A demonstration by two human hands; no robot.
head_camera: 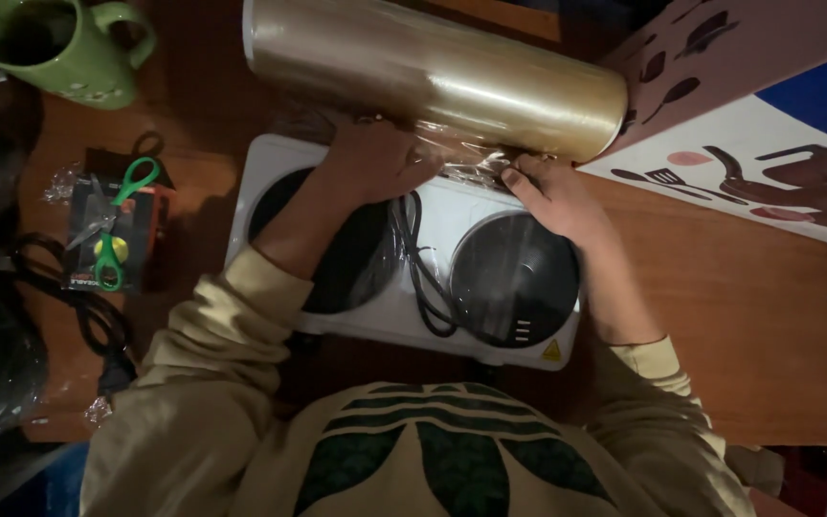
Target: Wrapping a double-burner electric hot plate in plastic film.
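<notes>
The left hand (375, 158) presses flat, fingers curled, on clear film (461, 158) over the white double hotplate (404, 254). The right hand (552, 196) pinches the film's edge below the wrap roll (433, 72). All sits on a wooden table (748, 325).

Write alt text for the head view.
Both hands, left hand and right hand, press clear film from a large stretch-wrap roll onto a white double hot plate on a wooden table. Green-handled scissors and a green mug sit to the left.
</notes>
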